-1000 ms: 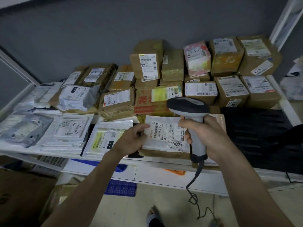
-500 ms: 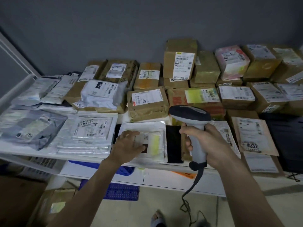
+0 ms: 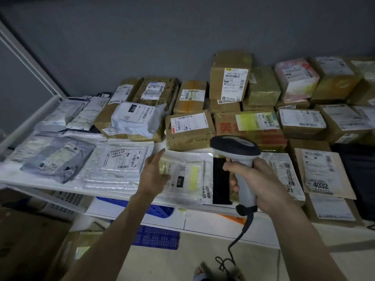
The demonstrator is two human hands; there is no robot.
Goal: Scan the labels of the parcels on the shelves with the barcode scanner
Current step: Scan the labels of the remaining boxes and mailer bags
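As we look: our right hand (image 3: 261,185) grips the barcode scanner (image 3: 239,159) (head forward).
Left hand (image 3: 155,173): spread flat, empty, just over the 010 mailer (image 3: 188,177).

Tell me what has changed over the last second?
The left hand let go of the brown parcel marked 4021, pressed the white plastic mailer marked 010 beside it, and has now lifted off, fingers spread. The right hand still grips the grey barcode scanner.

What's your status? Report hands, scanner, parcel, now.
Right hand gripping barcode scanner. Left hand open, empty, above white mailer marked 010. Scanner head over that mailer. Label unobstructed.
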